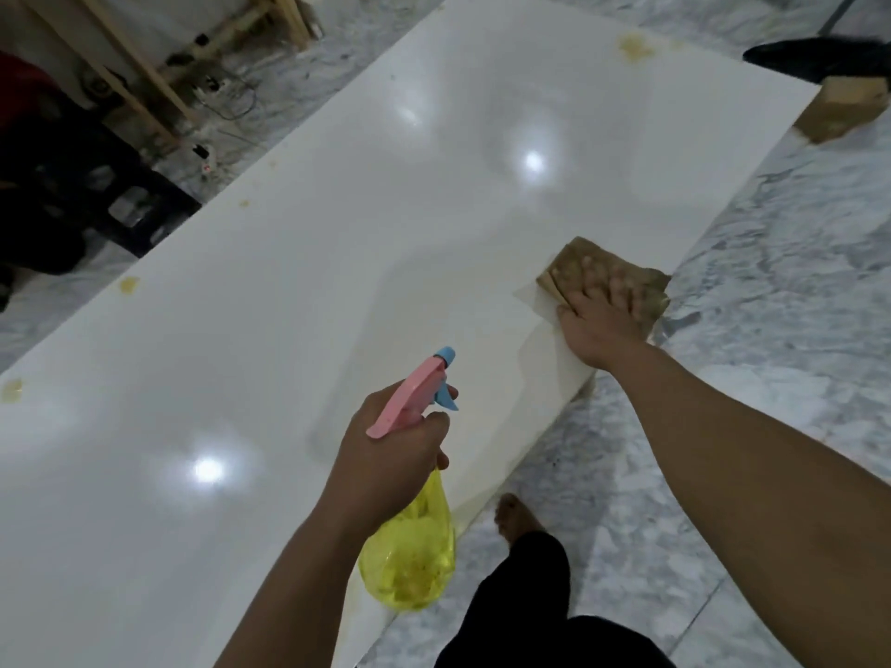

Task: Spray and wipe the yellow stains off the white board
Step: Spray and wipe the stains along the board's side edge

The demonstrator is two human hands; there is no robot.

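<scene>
A large glossy white rectangular board (385,243) lies flat, raised above a grey-veined marble tile floor (781,262), running from 7 o'clock up to 1 o'clock. The right hand (598,325) presses a folded brown cloth (607,272) flat against the board right at its 3 o'clock long edge; the fingers are spread over the cloth and blurred, and the cloth's far corner overhangs the edge. The left hand (390,450) is clenched around the neck of a translucent yellow plastic spray bottle (410,556) with a pink head and blue nozzle, held over the board's near edge at 6 o'clock, a finger by the blue trigger.

4 yellow stains show: a big yellow stain (634,45) near the far edge at 1 o'clock, a yellow blot (128,284) and a small yellow fleck (244,203) along the 9 o'clock long edge, and a yellow smear (12,390) at the 8 o'clock edge. The board's middle is bare, with 3 light reflections.

A bare foot (518,515) stands on the floor just beside the near edge. A cardboard box (843,110) sits by the far corner at 2 o'clock.
</scene>
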